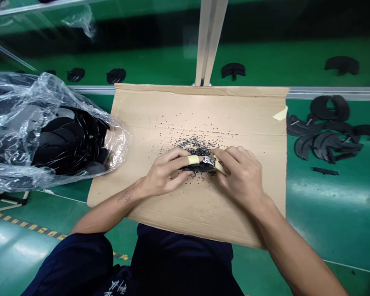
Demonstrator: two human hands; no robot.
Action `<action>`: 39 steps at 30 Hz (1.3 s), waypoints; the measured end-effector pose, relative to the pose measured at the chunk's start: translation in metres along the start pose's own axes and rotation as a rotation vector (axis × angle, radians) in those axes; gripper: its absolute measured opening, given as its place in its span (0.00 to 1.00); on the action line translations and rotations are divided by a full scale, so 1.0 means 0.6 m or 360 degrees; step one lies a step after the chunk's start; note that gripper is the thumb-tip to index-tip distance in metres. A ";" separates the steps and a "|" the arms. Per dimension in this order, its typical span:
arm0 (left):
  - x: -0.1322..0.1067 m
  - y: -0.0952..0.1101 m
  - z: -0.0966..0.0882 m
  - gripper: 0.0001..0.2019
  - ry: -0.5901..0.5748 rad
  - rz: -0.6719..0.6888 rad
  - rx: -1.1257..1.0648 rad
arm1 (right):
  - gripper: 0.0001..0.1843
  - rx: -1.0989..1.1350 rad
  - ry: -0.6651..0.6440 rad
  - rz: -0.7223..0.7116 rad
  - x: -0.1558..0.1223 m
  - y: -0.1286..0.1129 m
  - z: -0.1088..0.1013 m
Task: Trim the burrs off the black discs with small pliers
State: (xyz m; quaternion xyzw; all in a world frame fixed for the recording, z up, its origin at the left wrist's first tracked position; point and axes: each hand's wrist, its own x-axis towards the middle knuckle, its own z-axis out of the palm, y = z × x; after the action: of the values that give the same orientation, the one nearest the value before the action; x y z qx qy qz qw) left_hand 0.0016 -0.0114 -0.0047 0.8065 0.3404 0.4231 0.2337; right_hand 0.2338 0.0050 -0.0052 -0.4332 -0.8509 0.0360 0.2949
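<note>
**Your two hands grip a black curved piece (194,167) over a cardboard sheet (185,111).**

Your left hand (163,172) is closed around one end of the piece, and beige tape (193,160) is wrapped on one finger. Your right hand (240,176) is closed too, and it pinches a small metal tool (209,161) against the other end; the exact kind of tool is too small to tell. The piece is in the middle of the sheet, among many black crumbs (197,144). On your left side, a clear plastic bag (18,123) holds a lot of black discs (61,139). On your right side, a heap of black curved parts (327,133) lies on the green table (333,201).
</note>
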 end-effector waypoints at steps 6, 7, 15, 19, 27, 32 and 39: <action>0.001 -0.003 0.002 0.16 0.0112 -0.0012 0.0026 | 0.12 0.0822 -0.0011 0.0157 0.008 -0.007 -0.012; 0.001 -0.002 0.004 0.15 0.0109 -0.0006 0.0014 | 0.09 0.0854 0.0015 0.0100 0.008 -0.009 -0.012; 0.022 -0.005 -0.019 0.29 -0.0134 -0.0249 -0.0412 | 0.10 0.0262 0.0284 -0.0351 -0.001 -0.014 -0.005; 0.063 0.002 -0.037 0.09 -0.0442 -0.0296 -0.0202 | 0.10 0.0222 0.0312 -0.0402 0.002 -0.013 -0.010; 0.188 -0.075 -0.153 0.07 -0.0333 -0.0031 0.0545 | 0.13 0.0231 0.0374 -0.0264 -0.001 -0.002 -0.006; 0.267 -0.207 -0.191 0.07 0.0080 -0.0584 0.0884 | 0.11 0.0228 0.0297 -0.0277 -0.008 -0.008 0.000; 0.293 -0.261 -0.162 0.09 0.0339 -0.0639 0.1031 | 0.10 0.0142 0.0254 -0.0268 -0.019 -0.010 0.006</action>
State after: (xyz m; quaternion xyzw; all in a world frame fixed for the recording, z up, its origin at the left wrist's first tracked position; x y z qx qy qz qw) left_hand -0.0628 0.2318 0.0348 0.7075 0.6295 0.3211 0.0087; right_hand 0.2327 -0.0070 -0.0116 -0.3482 -0.8556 0.0142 0.3828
